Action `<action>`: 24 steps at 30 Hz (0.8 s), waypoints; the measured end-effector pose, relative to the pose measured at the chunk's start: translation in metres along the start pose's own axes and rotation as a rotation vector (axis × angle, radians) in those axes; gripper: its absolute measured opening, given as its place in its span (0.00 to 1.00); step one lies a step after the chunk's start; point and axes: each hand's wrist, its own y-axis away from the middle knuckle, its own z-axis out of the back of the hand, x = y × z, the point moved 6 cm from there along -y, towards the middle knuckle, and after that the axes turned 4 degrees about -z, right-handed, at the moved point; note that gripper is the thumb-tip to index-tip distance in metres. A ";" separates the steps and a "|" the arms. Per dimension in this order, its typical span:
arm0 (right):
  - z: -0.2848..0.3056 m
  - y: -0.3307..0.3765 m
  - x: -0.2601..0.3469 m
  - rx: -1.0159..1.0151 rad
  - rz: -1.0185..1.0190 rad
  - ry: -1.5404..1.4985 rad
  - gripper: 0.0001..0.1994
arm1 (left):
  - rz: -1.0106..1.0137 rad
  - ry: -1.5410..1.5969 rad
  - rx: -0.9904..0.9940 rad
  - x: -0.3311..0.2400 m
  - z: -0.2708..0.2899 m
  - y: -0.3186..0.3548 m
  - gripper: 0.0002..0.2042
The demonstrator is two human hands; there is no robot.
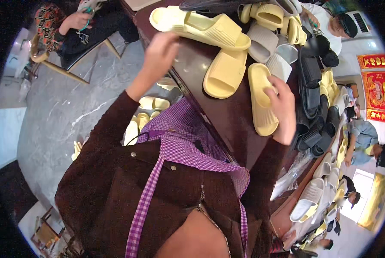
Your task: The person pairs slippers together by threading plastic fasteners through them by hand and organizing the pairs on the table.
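Note:
On the dark red tabletop (197,69) lie several pale yellow slide slippers. My left hand (161,53) is at the near edge of one long yellow slipper (220,32), its fingers loosely bent and slightly blurred; whether they touch it I cannot tell. Under that slipper's toe end lies another yellow slipper (224,77), strap up. My right hand (282,105) is over the right edge of a third yellow slipper (261,103), thumb and finger apart above its footbed. This slipper lies on the table, and my hand is not closed round it.
Grey slippers (261,42), black slippers (308,81) and more yellow ones crowd the table's right side. Below its left edge, yellow slippers (154,103) lie near the floor. A seated person (78,21) is at upper left; other people (364,137) work along the right.

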 end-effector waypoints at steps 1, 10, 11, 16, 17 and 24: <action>0.010 0.016 -0.003 0.002 -0.003 -0.001 0.17 | 0.060 0.124 0.106 -0.018 -0.013 0.009 0.18; 0.007 0.055 0.000 0.237 -0.075 0.217 0.11 | -0.078 -0.008 0.366 -0.062 -0.119 0.035 0.31; 0.010 0.054 -0.003 0.246 -0.157 0.169 0.10 | -0.058 0.005 0.371 -0.066 -0.119 0.038 0.32; 0.009 0.048 0.013 0.171 -0.149 0.120 0.11 | -0.038 0.103 0.383 -0.076 -0.109 0.060 0.32; 0.001 0.049 0.020 0.187 -0.145 0.158 0.11 | -0.048 0.149 0.400 -0.078 -0.107 0.064 0.31; -0.039 0.046 0.029 0.204 -0.062 0.197 0.14 | -0.063 0.026 0.216 -0.067 -0.072 0.085 0.29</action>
